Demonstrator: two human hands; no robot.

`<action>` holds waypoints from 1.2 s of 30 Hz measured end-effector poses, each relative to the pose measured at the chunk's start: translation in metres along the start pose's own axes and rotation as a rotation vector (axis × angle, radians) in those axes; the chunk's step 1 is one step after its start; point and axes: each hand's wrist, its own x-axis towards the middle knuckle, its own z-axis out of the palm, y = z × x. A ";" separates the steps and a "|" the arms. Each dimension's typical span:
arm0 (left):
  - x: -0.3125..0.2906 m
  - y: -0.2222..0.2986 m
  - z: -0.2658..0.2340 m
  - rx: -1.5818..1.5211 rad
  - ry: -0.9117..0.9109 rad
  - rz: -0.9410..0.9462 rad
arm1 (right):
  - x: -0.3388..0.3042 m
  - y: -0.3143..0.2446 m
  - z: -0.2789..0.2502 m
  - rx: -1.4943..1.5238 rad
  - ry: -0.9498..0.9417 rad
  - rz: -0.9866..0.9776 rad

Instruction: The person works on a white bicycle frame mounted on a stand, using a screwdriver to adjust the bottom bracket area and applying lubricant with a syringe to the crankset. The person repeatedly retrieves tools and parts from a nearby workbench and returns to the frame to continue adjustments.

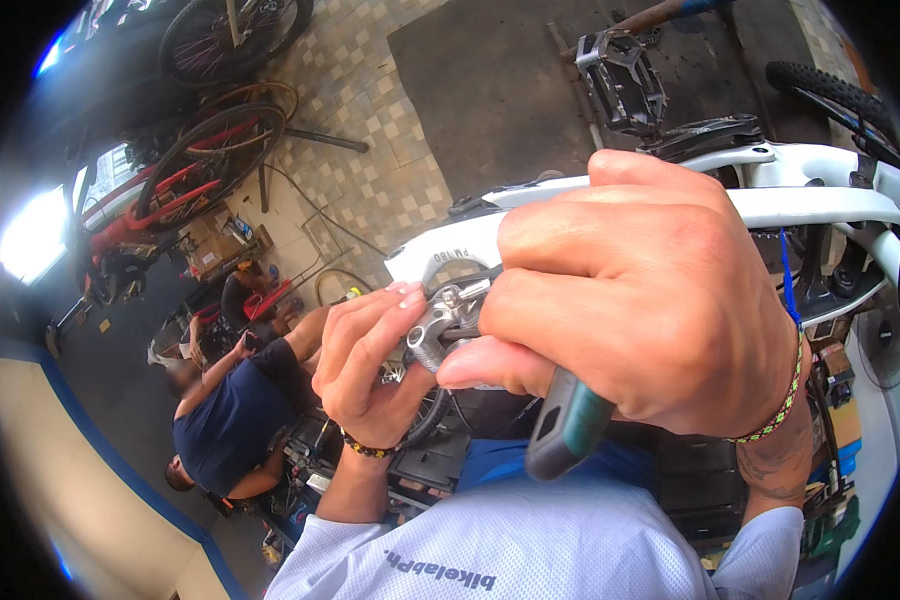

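Note:
A white bicycle frame (810, 206) lies across the view in front of me. At its left end, beside a curved cutout, is a small silver metal bicycle part (432, 335) with a ribbed round boss and a bolt-like piece. My left hand (375, 365) closes around this part from the left, fingertips against it. My right hand (650, 290) is wrapped around a tool with a dark green and black handle (570, 425), whose butt end sticks out below the thumb. The tool's working end is hidden. The right thumb lies close to the silver part.
A black flat pedal (622, 82) stands above the frame on the far side. A blue strap (789, 275) hangs at the right. Another person in a dark shirt (232, 420) is low at the left. Red bicycles (175, 190) and a loose wheel stand at the upper left. A dark mat (490, 110) covers tiles.

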 end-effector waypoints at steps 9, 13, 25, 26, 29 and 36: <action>0.002 0.001 -0.001 -0.015 0.008 0.024 | 0.015 0.000 -0.006 0.167 -0.135 0.082; 0.001 0.002 0.000 0.033 0.011 0.049 | 0.018 -0.002 -0.008 0.102 -0.217 0.073; -0.012 0.003 -0.002 -0.048 0.027 -0.085 | 0.032 -0.013 -0.031 0.111 -0.263 0.060; -0.014 0.003 -0.002 -0.039 0.018 -0.096 | 0.033 -0.014 -0.033 0.040 -0.317 0.039; -0.020 0.002 -0.004 0.030 -0.011 -0.111 | 0.032 -0.015 -0.028 0.008 -0.362 0.059; -0.012 -0.001 -0.002 0.011 -0.010 -0.041 | 0.030 -0.028 -0.031 0.008 -0.349 0.173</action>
